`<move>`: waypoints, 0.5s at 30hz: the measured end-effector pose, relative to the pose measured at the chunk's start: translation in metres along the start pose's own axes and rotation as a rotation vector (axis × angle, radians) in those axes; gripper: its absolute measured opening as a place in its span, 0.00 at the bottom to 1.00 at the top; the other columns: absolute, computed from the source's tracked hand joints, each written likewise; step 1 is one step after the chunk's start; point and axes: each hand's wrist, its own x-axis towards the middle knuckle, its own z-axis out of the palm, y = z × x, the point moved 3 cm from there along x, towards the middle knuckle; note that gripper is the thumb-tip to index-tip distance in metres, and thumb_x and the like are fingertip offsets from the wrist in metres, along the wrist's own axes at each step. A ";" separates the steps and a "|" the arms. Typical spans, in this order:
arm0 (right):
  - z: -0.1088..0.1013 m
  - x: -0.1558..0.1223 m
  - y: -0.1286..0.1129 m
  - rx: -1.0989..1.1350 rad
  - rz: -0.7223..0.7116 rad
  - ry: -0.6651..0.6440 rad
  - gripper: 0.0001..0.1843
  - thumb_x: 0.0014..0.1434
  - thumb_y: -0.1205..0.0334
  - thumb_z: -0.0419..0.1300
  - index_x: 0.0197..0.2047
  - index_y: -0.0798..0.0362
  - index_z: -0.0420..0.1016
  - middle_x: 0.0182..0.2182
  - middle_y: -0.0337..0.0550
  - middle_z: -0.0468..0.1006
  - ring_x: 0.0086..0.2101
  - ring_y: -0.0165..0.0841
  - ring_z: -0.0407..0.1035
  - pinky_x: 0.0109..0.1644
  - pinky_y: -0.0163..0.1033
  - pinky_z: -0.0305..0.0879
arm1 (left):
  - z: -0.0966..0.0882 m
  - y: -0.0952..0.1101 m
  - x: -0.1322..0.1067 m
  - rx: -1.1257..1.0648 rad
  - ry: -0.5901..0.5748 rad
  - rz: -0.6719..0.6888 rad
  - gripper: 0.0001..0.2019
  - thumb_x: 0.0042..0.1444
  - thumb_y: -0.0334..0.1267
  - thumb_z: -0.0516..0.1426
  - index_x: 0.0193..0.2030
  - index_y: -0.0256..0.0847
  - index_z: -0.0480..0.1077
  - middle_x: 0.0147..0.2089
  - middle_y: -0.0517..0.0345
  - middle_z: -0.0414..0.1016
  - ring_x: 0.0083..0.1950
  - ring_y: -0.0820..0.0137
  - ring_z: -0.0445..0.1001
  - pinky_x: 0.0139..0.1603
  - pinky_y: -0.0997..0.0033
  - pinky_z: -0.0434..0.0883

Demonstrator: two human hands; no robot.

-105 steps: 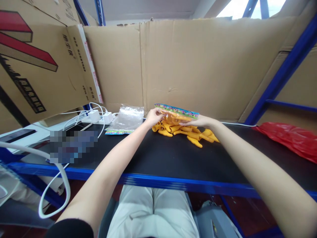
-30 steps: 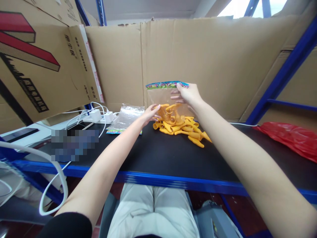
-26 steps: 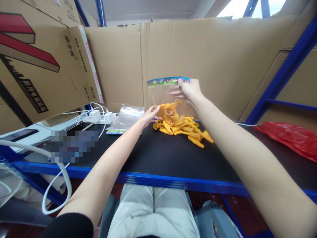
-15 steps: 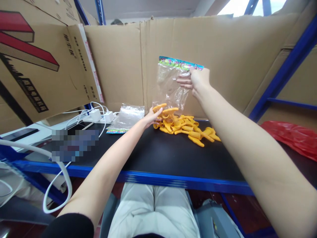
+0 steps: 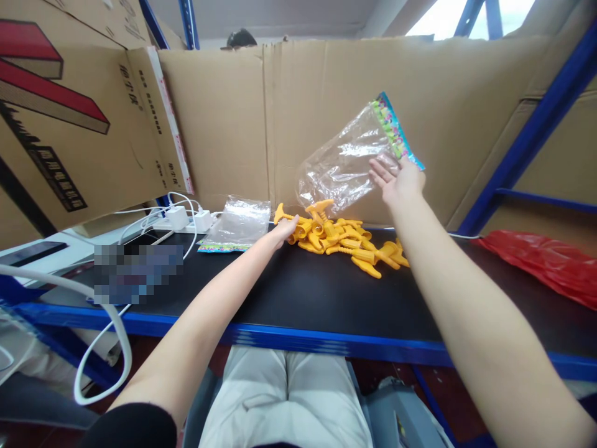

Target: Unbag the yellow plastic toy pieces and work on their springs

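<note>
My right hand (image 5: 398,182) holds up an empty clear plastic bag (image 5: 347,163) by its colourful printed top strip, tilted to the right above the black shelf (image 5: 326,298). Under the bag lies a pile of several small orange plastic toys (image 5: 347,242). At the pile's left edge my left hand (image 5: 285,229) is closed on one orange toy (image 5: 281,216). A second clear bag (image 5: 237,225) with a printed strip lies flat to the left of the pile.
Cardboard sheets (image 5: 326,112) wall in the back of the shelf, and a printed carton (image 5: 69,118) stands at the left. White chargers and cables (image 5: 180,219) lie at the back left. A red plastic bag (image 5: 545,261) lies at the right. A blue steel frame (image 5: 532,137) runs up the right side.
My right hand has lifted the bag off the pile and swung it to the right, and the orange toys have dropped out onto the shelf. My left hand has stayed at the pile's left edge.
</note>
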 end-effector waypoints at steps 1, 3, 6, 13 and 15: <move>-0.005 -0.008 0.005 0.121 0.067 0.064 0.18 0.66 0.51 0.45 0.50 0.50 0.68 0.44 0.50 0.75 0.43 0.38 0.75 0.40 0.46 0.74 | 0.000 0.001 -0.003 0.027 0.016 -0.022 0.17 0.63 0.48 0.49 0.50 0.37 0.66 0.49 0.42 0.74 0.45 0.63 0.75 0.39 0.67 0.70; -0.012 -0.024 0.016 0.328 0.217 0.172 0.14 0.67 0.57 0.44 0.47 0.51 0.68 0.41 0.47 0.76 0.39 0.32 0.76 0.39 0.40 0.74 | 0.000 0.004 -0.007 0.073 0.055 -0.058 0.16 0.64 0.46 0.47 0.49 0.37 0.66 0.50 0.43 0.75 0.47 0.63 0.74 0.40 0.67 0.70; -0.020 -0.040 0.033 0.462 0.384 0.246 0.13 0.67 0.64 0.42 0.42 0.52 0.67 0.37 0.44 0.76 0.34 0.29 0.76 0.37 0.37 0.74 | -0.009 0.007 -0.007 0.201 0.183 -0.046 0.15 0.64 0.45 0.47 0.44 0.36 0.68 0.49 0.43 0.76 0.48 0.60 0.74 0.41 0.65 0.70; -0.039 -0.042 0.059 0.655 0.383 0.280 0.16 0.66 0.66 0.39 0.35 0.50 0.66 0.33 0.39 0.76 0.32 0.24 0.74 0.39 0.34 0.74 | -0.032 0.008 0.015 0.410 0.472 0.045 0.12 0.60 0.39 0.50 0.43 0.35 0.69 0.53 0.36 0.72 0.57 0.54 0.69 0.55 0.59 0.64; -0.044 -0.041 0.059 0.687 0.323 0.271 0.17 0.66 0.65 0.39 0.33 0.50 0.66 0.34 0.38 0.76 0.32 0.23 0.74 0.41 0.33 0.73 | -0.028 0.007 0.020 0.386 0.435 0.110 0.14 0.59 0.39 0.51 0.48 0.34 0.68 0.58 0.35 0.69 0.60 0.53 0.67 0.57 0.58 0.63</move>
